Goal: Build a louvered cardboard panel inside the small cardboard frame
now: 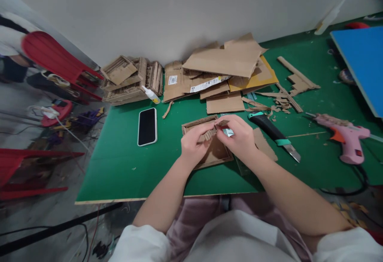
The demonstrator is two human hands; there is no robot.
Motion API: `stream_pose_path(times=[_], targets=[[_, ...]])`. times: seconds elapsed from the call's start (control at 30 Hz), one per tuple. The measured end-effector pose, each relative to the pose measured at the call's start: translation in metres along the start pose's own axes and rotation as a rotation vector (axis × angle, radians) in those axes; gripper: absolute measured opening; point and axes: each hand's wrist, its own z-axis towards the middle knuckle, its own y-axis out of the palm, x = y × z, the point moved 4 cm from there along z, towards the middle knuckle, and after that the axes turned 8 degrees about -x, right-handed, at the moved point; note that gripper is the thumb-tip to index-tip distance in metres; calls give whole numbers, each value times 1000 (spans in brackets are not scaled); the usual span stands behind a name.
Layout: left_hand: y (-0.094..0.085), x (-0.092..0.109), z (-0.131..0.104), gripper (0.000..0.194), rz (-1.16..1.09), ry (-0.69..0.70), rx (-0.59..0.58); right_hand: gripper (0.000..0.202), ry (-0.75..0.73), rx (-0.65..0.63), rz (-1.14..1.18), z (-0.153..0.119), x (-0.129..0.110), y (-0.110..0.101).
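Note:
My left hand (194, 143) is closed on a small piece of corrugated cardboard (209, 134), its ridged edge showing between the fingers. Close beside it, my right hand (238, 135) pinches a small cardboard piece (222, 123); whether both pieces are one cannot be told. Both hands are over a shallow cardboard tray (214, 153) with raised walls, lying on the green table. To the right of my right hand lies a utility knife (273, 133) with its blade out. A flat cardboard piece (265, 144) and part of a clear ruler-like strip (241, 167) sit under my right forearm.
A phone (147, 127) lies left of the tray. Behind are stacked cardboard frames (131, 80), a small glue bottle (151, 95), cardboard sheets (223, 60) and scraps (283, 103). At right are a pink glue gun (344, 136) with its cable and a blue board (363, 62).

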Motion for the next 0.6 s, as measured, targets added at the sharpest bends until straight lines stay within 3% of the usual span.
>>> stream_pose_path(times=[0.07, 0.23, 0.33, 0.47, 0.6], targets=[[0, -3, -2, 24, -96, -66, -3, 11, 1, 14, -7, 1, 0, -3], [7, -22, -6, 24, -635, -475, 3, 17, -32, 9, 33, 0, 1, -7], [12, -29, -6, 29, -865, -627, -24, 18, -90, -45, 36, 0, -2, -5], [13, -34, -5, 35, -957, -721, -16, 16, -137, -74, 31, 1, -6, -3], [13, -32, -2, 38, -985, -707, 3, 19, -153, -85, 8, 1, -6, -2]])
